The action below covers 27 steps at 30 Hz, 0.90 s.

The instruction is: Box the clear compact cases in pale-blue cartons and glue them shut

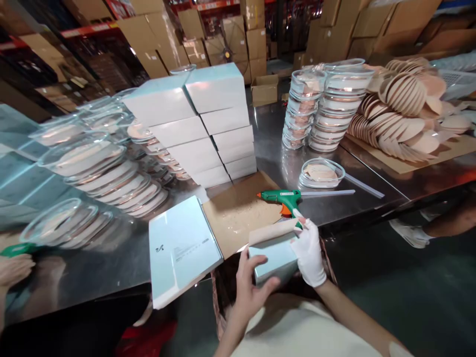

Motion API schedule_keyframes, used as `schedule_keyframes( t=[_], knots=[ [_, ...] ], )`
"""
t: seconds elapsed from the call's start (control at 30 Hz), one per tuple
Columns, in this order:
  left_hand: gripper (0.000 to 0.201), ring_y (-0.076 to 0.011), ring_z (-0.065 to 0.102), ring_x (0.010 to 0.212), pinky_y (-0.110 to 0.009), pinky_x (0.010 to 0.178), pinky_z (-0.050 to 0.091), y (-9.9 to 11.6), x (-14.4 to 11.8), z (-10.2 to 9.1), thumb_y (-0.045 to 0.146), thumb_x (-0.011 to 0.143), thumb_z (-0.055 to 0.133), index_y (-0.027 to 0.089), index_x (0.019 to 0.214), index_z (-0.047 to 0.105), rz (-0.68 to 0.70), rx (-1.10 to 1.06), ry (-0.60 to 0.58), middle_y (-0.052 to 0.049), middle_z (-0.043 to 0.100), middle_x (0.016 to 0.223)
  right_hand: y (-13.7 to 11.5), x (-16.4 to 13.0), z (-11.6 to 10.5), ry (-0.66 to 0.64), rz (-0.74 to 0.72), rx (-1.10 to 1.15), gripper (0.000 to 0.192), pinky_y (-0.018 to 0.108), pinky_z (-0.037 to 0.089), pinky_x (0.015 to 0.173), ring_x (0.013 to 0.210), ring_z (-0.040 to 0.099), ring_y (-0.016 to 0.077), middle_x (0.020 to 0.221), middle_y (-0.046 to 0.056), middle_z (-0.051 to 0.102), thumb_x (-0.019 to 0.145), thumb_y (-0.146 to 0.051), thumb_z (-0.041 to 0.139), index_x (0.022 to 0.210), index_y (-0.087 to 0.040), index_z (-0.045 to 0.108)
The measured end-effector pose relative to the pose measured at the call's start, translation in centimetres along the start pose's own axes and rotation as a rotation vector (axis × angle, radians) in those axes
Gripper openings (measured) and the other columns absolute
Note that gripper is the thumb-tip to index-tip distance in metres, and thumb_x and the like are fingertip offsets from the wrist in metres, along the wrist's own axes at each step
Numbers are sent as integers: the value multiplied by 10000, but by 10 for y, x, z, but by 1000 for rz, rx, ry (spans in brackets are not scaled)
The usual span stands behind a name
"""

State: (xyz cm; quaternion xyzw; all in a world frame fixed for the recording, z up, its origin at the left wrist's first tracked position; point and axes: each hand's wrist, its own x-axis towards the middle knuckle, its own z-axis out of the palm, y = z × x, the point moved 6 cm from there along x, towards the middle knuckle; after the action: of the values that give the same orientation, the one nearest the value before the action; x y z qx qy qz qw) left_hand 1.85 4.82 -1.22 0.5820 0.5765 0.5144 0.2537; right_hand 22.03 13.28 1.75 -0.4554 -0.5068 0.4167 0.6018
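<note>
Pale-blue carton point(273, 263), small and box-shaped, sits between both hands just off the near edge of the bench point(111, 258), above the person's lap. Its top flap point(273, 230), brown on the inside, stands open and folded back toward the bench. The left hand point(251, 287), bare, grasps the carton's near left corner, thumb across the front face. The right hand point(308, 253), in a white glove, grips the right side, its fingers curled over the top edge by the flap.

By the look of it, the step in hand is closing or forming the carton: the flap is up and not yet stuck down. A green hot-glue gun point(284, 199) lies just beyond the right hand, on the edge of a brown cardboard sheet point(238, 213) speckled with glue drips, so the next move probably calls for one hand to let go and take up the gun while the other keeps the carton steady.

A flat pale-blue box point(182, 248) lies on the bench to the left, overhanging its edge. Behind it stand two stacks of similar boxes point(201, 124), with clear round lidded trays point(323, 106) piled alongside.
</note>
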Motion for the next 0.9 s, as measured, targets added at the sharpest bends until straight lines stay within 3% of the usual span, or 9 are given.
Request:
schedule_keyframes(
  t=[0.13,0.23,0.33,0.4,0.53,0.67,0.77,0.83,0.9],
  knots=[
    [363,-303,682,1129,-420,981,552,-8,11,-33,562,835,807,229,964,746,-15,16,60,-102,706,1097,-2,39,-22,-46,17,-362,458,455,538,1045,1187,686,269,1447,184,623,966,-420,529,1368,-203,551],
    [324,-314,663,1169,-438,1012,532,-11,13,-44,526,836,813,236,974,764,-46,39,85,-97,715,1082,8,83,-34,-98,253,-780,378,514,495,1029,1106,695,357,1189,197,731,822,-446,703,1080,-169,699],
    [317,-328,643,1211,-453,1040,514,-7,16,-37,523,821,821,238,951,775,-13,41,68,-106,721,1090,22,112,-30,-205,438,-830,289,470,507,910,973,718,384,927,170,758,616,-290,822,847,-162,703],
    [335,-335,632,1239,-456,1055,502,-7,19,-32,543,820,814,234,940,769,-21,17,101,-107,727,1088,25,119,-28,-185,449,-745,206,390,513,772,803,713,315,748,108,718,609,-263,779,759,-166,678],
    [374,-305,672,1141,-419,993,527,-8,29,-26,559,833,796,230,1004,744,-96,-75,170,-82,736,1064,15,104,-35,-96,415,-557,232,291,435,544,538,558,170,589,1,592,727,-397,624,793,-175,631],
    [353,-267,690,1026,-376,918,538,5,37,-21,528,849,796,229,1029,740,-103,-120,185,-67,728,1050,-21,74,-45,2,315,-192,453,279,485,555,591,605,167,733,4,679,717,-486,700,1053,-202,594],
    [316,-263,681,1036,-380,941,518,18,42,-18,497,858,799,232,1018,738,-64,-92,218,-65,726,1043,-38,45,-34,-189,362,134,373,292,480,506,541,598,167,729,46,709,700,-484,769,910,-195,663],
    [291,-257,678,1042,-375,948,508,24,44,-15,474,872,796,238,1031,734,-47,-74,229,-61,727,1052,-38,23,-27,-333,391,81,347,317,471,479,488,565,172,643,50,680,768,-516,725,853,-180,716],
    [274,-251,678,1045,-366,945,507,29,45,-13,451,880,795,241,1044,730,-29,-61,232,-59,724,1060,-35,4,-24,-398,334,-102,367,372,551,559,561,637,223,688,63,717,826,-530,690,963,-197,762]
  ],
)
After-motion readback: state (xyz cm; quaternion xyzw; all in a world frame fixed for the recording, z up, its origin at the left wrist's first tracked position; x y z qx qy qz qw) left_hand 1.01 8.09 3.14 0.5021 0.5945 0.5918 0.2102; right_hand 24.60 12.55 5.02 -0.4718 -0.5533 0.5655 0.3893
